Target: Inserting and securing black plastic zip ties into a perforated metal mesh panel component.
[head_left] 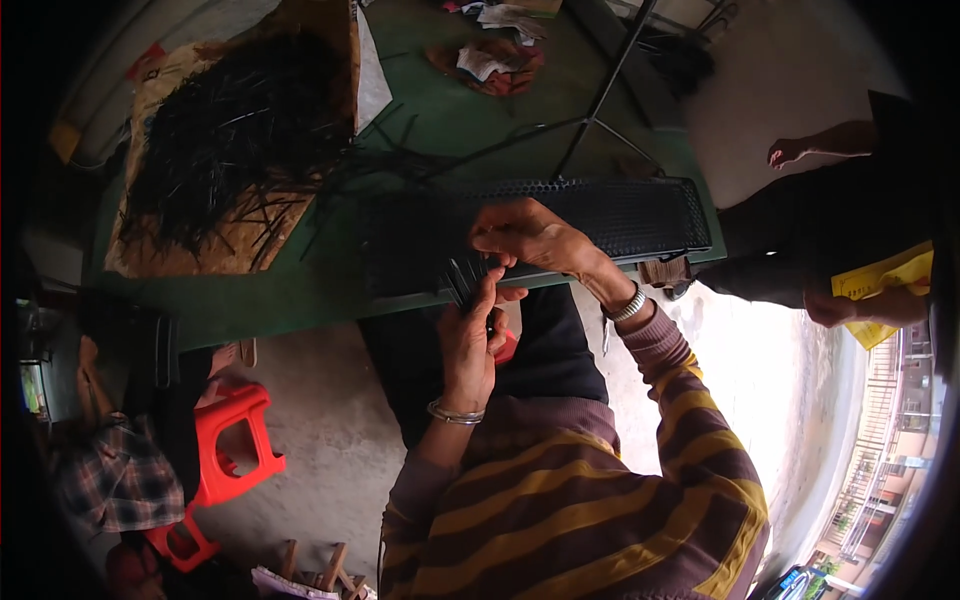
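Note:
My left hand (468, 345) is closed around a small bunch of thin dark strips (462, 282), whose ends fan up past the fingertips. Just above it, my right hand (535, 240) is bent inward with its fingers pinched together near the left thumb. Whatever sits in that pinch is too small to make out. Behind both hands lies a long black mesh-like panel or tray (640, 218) along the near edge of the green table (270, 315). More loose dark strips (395, 165) are scattered on the tabletop to its left.
A big heap of black strips (240, 130) rests on a brown sheet (150, 262) at the far left. A dark metal rod stand (598, 100) rises behind the panel. Red stools (235, 440) are at lower left. People are on both sides; one at right holds a yellow packet (880, 290).

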`<action>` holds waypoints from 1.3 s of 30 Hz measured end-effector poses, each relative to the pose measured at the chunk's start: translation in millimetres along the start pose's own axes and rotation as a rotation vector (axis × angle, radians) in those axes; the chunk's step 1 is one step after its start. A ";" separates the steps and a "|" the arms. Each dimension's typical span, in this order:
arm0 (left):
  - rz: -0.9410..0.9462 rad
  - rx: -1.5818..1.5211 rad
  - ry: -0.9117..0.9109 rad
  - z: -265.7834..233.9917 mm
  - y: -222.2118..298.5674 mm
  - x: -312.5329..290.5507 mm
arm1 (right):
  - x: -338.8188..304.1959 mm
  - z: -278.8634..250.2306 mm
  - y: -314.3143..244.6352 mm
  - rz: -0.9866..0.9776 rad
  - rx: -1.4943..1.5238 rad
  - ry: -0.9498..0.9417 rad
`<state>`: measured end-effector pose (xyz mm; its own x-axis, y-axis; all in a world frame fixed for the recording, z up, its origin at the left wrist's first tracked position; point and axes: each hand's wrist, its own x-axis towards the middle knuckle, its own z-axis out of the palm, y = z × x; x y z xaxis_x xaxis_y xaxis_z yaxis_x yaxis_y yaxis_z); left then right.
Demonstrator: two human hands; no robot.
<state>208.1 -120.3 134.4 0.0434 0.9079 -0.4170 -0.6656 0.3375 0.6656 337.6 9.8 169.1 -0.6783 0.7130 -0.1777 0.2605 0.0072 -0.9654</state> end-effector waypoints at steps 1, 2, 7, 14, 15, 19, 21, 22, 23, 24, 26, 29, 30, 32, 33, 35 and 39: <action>-0.009 0.025 -0.018 -2.2 -0.6 -0.3 | -1.2 -1.0 -1.9 0.016 -0.009 -0.020; -0.018 0.051 -0.035 -4.4 -1.3 -0.2 | -0.6 -2.2 -5.3 0.017 -0.006 -0.024; -0.032 -0.090 -0.037 -11.7 -4.7 5.6 | -5.2 -9.9 -20.7 0.041 0.087 -0.093; 0.030 -0.052 0.066 -6.6 -5.6 15.3 | 23.1 -9.1 -17.2 -0.406 -0.205 0.603; 0.023 -0.057 0.036 -5.0 -9.0 16.5 | 31.3 -5.2 -13.1 -0.403 -0.203 0.598; -0.179 -0.059 0.155 -9.8 -18.5 20.0 | 50.8 -0.8 11.6 -0.490 -0.405 0.600; -0.072 -0.114 -0.031 -23.3 -25.9 23.2 | 54.3 -0.3 15.7 -0.536 -0.462 0.620; -0.034 -0.115 -0.050 -20.0 -22.7 22.6 | 56.0 -1.8 16.7 -0.535 -0.462 0.618; 0.005 -0.116 -0.069 -16.3 -19.1 21.8 | 57.3 -3.7 17.5 -0.539 -0.489 0.623; 0.006 -0.118 -0.067 -11.5 -14.3 19.4 | 57.8 -3.7 16.8 -0.543 -0.514 0.625; -0.082 -0.033 0.136 -3.7 -6.9 15.4 | 56.6 -4.3 14.0 -0.502 -0.546 0.614; -0.090 -0.070 0.162 -11.3 -17.6 17.1 | 61.2 -6.9 17.3 -0.475 -0.599 0.576; -0.091 -0.070 0.161 -11.7 -18.4 16.9 | 63.7 -8.0 16.6 -0.488 -0.615 0.544; -0.080 -0.087 0.114 -12.6 -19.5 16.5 | 64.9 -12.1 14.0 -0.510 -0.625 0.522; -0.080 -0.088 0.115 -15.0 -20.5 16.3 | 65.0 -13.0 11.0 -0.532 -0.632 0.498; -0.096 -0.166 0.061 -20.6 -21.5 16.9 | 71.4 -17.1 7.9 -0.532 -0.594 0.423; -0.122 -0.170 0.109 -12.5 -12.4 15.7 | 74.1 -13.7 24.1 -0.620 -0.781 0.320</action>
<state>207.7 -113.3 111.9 0.0562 0.8276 -0.5586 -0.7767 0.3877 0.4963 303.0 72.4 135.3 -0.6605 0.5813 0.4752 0.3781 0.8043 -0.4585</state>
